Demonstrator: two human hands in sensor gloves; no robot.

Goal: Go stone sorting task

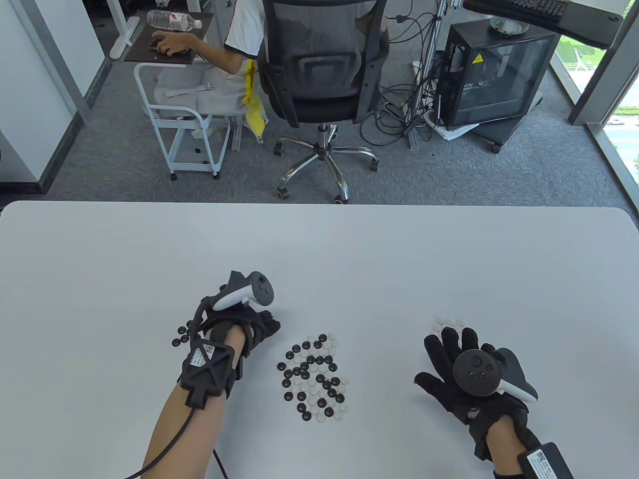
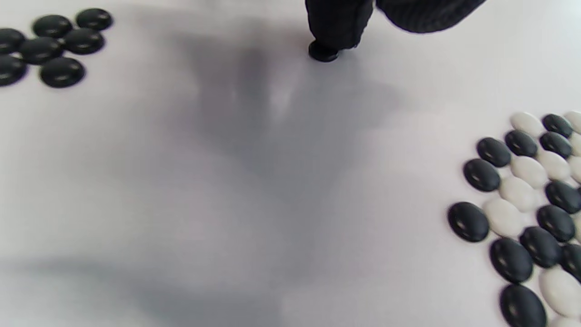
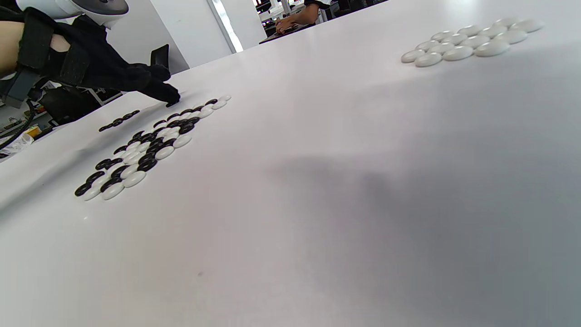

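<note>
Stones (image 1: pixel 313 377), black and white mixed, lie mid-table (image 1: pixel 319 259) between our hands. Left of them sit the sorted black stones (image 1: pixel 182 335), and the white ones (image 1: pixel 447 323) lie at our right fingertips. Our left hand (image 1: pixel 247 327) reaches down just left of the mix, its fingertip (image 2: pixel 338 27) pressing one black stone (image 2: pixel 323 51) (no pinch that we can see). Our right hand (image 1: pixel 457 369) rests flat, fingers spread, holding nothing.
</note>
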